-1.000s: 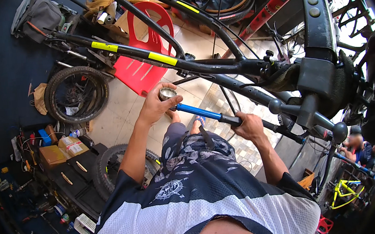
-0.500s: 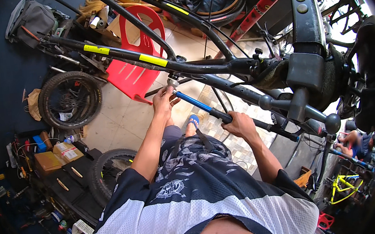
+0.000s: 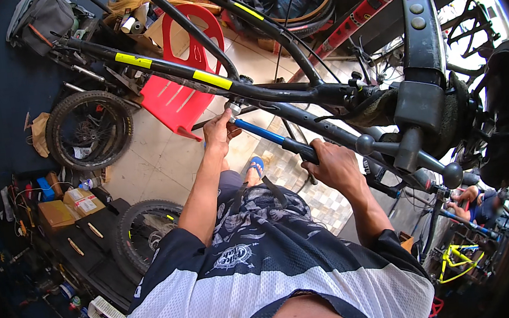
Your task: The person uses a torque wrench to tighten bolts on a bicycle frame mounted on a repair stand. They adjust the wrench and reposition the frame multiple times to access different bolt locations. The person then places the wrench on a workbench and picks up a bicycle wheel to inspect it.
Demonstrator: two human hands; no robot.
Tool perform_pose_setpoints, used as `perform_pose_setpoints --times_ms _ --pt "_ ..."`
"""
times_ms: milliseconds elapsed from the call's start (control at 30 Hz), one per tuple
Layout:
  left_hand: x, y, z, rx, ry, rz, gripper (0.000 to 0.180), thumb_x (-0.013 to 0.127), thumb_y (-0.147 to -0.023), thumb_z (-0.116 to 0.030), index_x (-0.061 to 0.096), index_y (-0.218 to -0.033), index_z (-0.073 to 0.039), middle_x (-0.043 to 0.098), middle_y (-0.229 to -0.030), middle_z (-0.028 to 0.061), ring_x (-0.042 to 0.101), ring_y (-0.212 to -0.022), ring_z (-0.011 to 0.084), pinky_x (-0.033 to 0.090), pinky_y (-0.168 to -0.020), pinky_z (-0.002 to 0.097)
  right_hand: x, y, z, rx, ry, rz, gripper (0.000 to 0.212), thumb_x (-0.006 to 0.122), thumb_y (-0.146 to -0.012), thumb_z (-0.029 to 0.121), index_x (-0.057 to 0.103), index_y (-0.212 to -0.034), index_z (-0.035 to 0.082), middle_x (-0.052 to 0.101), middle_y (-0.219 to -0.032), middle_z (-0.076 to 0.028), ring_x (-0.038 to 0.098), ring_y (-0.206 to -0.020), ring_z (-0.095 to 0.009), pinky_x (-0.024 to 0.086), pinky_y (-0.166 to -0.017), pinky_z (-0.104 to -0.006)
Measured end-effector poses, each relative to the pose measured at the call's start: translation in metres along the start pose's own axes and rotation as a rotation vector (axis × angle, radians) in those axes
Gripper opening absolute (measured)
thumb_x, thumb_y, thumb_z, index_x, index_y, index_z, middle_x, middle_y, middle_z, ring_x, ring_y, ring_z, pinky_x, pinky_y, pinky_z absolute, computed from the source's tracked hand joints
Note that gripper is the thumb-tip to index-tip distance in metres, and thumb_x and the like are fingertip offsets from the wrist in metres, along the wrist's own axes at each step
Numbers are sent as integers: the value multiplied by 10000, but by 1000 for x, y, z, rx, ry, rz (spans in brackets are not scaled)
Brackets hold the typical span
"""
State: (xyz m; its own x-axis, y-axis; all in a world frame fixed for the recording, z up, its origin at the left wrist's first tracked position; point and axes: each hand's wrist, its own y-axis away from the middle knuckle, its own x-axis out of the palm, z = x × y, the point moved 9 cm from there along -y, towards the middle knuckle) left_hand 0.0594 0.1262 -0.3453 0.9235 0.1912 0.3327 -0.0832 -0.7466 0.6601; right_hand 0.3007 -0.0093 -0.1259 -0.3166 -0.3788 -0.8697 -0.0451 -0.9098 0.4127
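A black bicycle frame (image 3: 285, 95) with yellow tape bands lies across the view in front of me. My right hand (image 3: 333, 164) is wrapped round the black grip of a long blue-shafted wrench (image 3: 261, 131). The wrench's head meets a silver socket (image 3: 235, 108) on the underside of the frame. At that end, my left hand (image 3: 219, 131) is closed with thumb and fingers about the head and socket; the hand partly hides where they join.
A black repair-stand clamp (image 3: 417, 103) with ball-ended handle juts out at the right. Behind the frame stands a red plastic chair (image 3: 177, 99). Wheels (image 3: 89, 131), cardboard boxes (image 3: 58, 214) and tools lie at the left. A yellow frame (image 3: 461, 261) and a seated person (image 3: 479, 203) appear at the right.
My right hand has turned and shifted slightly up and right on the wrench grip. The left hand stays at the socket. The whole view has shifted a little.
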Motion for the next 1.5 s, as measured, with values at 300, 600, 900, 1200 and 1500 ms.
perform_pose_setpoints --times_ms 300,600,900,1200,1500 --pt "5 -5 1 -25 42 82 230 735 -976 -276 685 -1022 -57 702 -860 67 688 -693 179 618 -627 333 1 -6 0 -24 68 -10 359 737 -892 370 629 -1025 55 718 -828 -193 716 -801 -387 550 -737 -517" --pt "2 -7 5 57 9 159 313 696 -992 -199 623 -1227 -6 711 -1030 102 729 -877 217 649 -760 389 63 -18 -47 27 -106 -48 418 732 -860 432 618 -1044 74 706 -825 -170 696 -791 -374 520 -723 -485" --pt "8 9 -3 188 -44 337 514 608 -943 36 490 -1442 -1 642 -1196 84 677 -1064 209 629 -917 428 70 -21 -54 29 -125 -20 414 742 -853 409 623 -1077 82 692 -822 -173 686 -798 -372 515 -725 -482" --pt "6 20 16 93 17 9 646 781 -883 -5 445 -1434 -40 673 -1121 105 681 -970 187 628 -803 382 66 -20 -53 69 -130 -17 405 729 -841 428 630 -1055 99 688 -814 -182 684 -788 -382 521 -713 -500" --pt "5 25 6 145 -77 -123 608 804 -853 30 429 -1330 -12 654 -1121 171 694 -908 239 638 -755 374 58 -19 -50 41 -130 -84 385 700 -839 417 648 -950 52 699 -776 -214 696 -774 -416 526 -731 -511"
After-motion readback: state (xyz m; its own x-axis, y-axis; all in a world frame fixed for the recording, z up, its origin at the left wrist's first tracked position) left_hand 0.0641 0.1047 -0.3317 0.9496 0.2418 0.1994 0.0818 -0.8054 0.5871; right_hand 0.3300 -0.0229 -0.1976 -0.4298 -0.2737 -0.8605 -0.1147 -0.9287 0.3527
